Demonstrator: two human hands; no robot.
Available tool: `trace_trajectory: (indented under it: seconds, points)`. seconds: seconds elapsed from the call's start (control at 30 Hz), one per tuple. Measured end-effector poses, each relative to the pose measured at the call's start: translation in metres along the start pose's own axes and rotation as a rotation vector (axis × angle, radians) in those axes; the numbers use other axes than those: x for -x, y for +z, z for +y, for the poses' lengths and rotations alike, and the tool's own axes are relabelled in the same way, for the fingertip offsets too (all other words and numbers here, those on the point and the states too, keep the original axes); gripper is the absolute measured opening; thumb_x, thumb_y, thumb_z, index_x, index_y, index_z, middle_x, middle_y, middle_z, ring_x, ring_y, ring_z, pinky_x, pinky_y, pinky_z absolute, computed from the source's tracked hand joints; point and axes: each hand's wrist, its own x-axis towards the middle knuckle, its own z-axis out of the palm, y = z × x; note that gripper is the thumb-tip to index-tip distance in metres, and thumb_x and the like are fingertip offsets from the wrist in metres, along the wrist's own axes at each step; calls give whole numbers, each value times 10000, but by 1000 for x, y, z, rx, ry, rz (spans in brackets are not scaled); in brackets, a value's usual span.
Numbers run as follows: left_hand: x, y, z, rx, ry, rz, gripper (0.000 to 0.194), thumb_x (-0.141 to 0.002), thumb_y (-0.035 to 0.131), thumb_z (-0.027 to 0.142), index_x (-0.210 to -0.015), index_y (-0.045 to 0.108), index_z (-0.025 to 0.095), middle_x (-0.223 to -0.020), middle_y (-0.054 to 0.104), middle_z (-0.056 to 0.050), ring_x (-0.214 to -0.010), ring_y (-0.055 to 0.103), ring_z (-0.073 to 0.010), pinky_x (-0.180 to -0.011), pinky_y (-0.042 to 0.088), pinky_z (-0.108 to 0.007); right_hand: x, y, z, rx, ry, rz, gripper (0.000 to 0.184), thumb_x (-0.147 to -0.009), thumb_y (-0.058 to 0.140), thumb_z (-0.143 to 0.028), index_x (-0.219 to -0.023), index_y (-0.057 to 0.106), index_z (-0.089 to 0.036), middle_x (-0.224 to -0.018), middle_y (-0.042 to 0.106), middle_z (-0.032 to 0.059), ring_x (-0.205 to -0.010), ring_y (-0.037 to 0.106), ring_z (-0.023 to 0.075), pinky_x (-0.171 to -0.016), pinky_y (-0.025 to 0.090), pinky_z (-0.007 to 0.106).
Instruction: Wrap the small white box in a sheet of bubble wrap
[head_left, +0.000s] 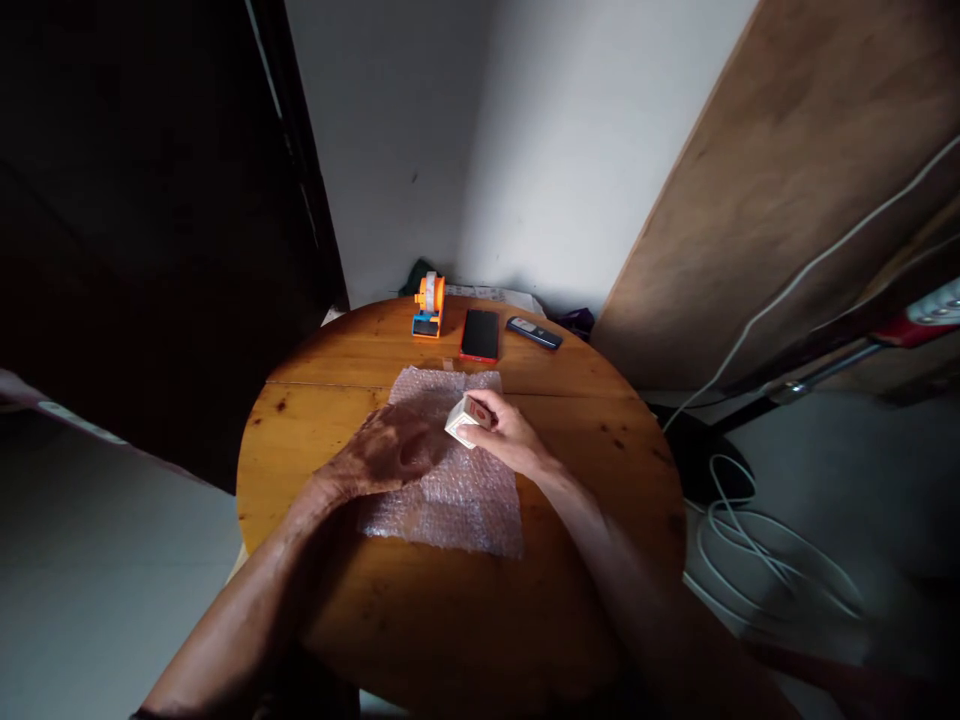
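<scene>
A sheet of bubble wrap (472, 510) lies flat on the round wooden table (585, 430). Over its middle, my right hand (510, 436) grips a small white box (463, 420) with reddish print, thumb on the near side and fingers on the far side. The box is tilted. My left hand (397, 447) is on the left part of the sheet, fingers stretched toward the box and smeared, holding nothing that I can see. Whether its fingertips touch the box is unclear.
Toward the back of the table stand an orange and blue tape dispenser (428, 304), a phone with a red edge (480, 335) and a dark keypad phone (534, 332). A white wall (540, 150) rises behind. White cable (750, 540) lies coiled on the floor at right.
</scene>
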Motion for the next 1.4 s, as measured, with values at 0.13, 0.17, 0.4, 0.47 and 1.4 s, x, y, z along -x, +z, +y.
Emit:
trace_trajectory:
  seconds: [0.13,0.17,0.4,0.47,1.4]
  points:
    - [-1,2,-3,-28,10,-24,401,-830,618,305,-1201,648,155,-1292,597,-118,-1226,526,-265,-1116,416,-405,8,1,-9,143,-70,-68,567,-713,682,-220,-1264,548,-206,-980,689,29,-819,630,175,-732,507,304]
    - [-1,3,-4,-29,4,-39,417,-815,631,319,-1207,647,177,-1304,592,-110,-1230,523,-268,-1115,419,-410,10,1,-12,185,-89,-82,502,-715,677,-212,-1208,582,-208,-944,686,19,-792,620,169,-713,494,296]
    - [0,5,-12,56,5,-47,552,-802,636,383,-1340,570,275,-1342,582,-72,-1236,522,-294,-1097,423,-449,15,16,-16,260,-183,46,281,-765,710,-277,-1027,625,-220,-860,680,-9,-755,607,153,-681,455,271]
    - [1,6,-13,91,16,-48,596,-810,641,394,-1383,537,264,-1335,587,-85,-1223,533,-310,-1084,428,-466,17,21,-15,334,-237,19,276,-770,707,-275,-1029,627,-220,-907,690,14,-809,621,178,-726,471,304]
    - [-3,2,-6,493,29,18,559,-790,661,231,-1339,567,181,-1372,565,-123,-1278,522,-276,-1120,421,-441,84,8,-51,634,-329,-405,225,-790,718,-339,-971,667,-217,-1014,696,56,-918,630,227,-766,487,338]
